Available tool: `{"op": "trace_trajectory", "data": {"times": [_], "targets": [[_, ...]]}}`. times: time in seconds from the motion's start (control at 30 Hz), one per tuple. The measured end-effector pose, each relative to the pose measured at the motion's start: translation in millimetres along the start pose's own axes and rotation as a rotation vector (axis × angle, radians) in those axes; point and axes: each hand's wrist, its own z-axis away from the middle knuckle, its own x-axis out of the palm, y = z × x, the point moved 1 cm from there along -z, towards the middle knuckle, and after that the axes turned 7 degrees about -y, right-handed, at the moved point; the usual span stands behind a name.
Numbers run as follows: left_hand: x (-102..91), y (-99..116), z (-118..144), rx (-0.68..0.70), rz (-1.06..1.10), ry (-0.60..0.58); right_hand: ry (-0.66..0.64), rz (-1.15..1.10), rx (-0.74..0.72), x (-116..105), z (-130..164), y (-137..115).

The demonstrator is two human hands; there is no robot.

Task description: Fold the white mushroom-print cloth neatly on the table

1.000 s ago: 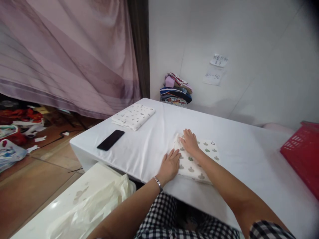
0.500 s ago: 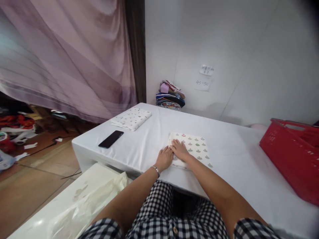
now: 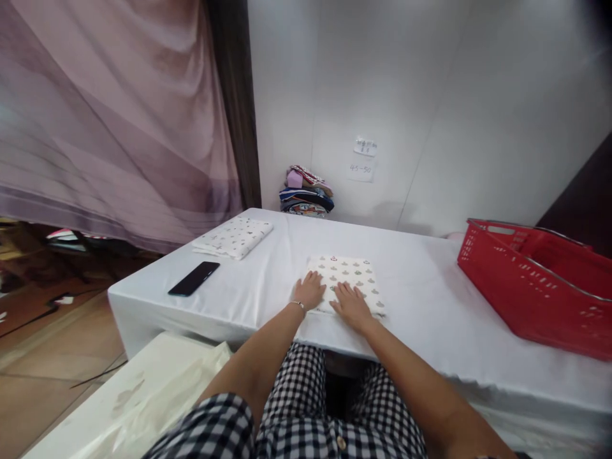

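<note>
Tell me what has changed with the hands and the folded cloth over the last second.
The right hand slid from the far left corner of the folded cloth back to its near edge, and now lies flat there. The left hand kept to the cloth's left edge, flat. Neither took hold of anything. The cloth looks squarer to the table edge. The phone, the second folded cloth and the red basket stayed put.

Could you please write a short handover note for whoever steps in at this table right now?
Left hand: flat, palm down on the near left corner of the folded patterned cloth.
Right hand: flat on the cloth's near edge; neither hand grips.
The cloth lies folded square on the white table.
Another folded cloth and a phone lie to the left, a red basket to the right.
Folding looks finished; pressing flat is under way.
</note>
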Motion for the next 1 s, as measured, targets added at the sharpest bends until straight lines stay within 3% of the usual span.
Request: {"op": "trace_trajectory", "data": {"times": [0.2, 0.33, 0.43, 0.57, 0.73, 0.9, 1.0], "targets": [[6.1, -10, -3, -0.042, 0.092, -0.016, 0.062, -0.001, 0.012, 7, 20, 10], [6.6, -12, -4, -0.061, 0.192, 0.017, 0.101, -0.104, -0.005, 2, 35, 38], [8.6, -15, -5, -0.093, 0.322, 0.08, 0.287, -0.285, 0.234, -2, 41, 70], [6.6, -18, -6, -0.263, 0.403, 0.172, 0.258, -0.683, 0.552, 3, 37, 99], [5.8, -10, -4, -0.455, 0.493, 0.149, 0.253, -0.856, 0.513, -2, 22, 119], [22.2, 7, 7, -0.414, 0.598, -0.014, 0.413, -0.505, 0.531, -28, 11, 151], [20.2, 4, 8, -0.381, 0.565, 0.033, 0.422, -0.304, 0.338, -29, 13, 129]]}}
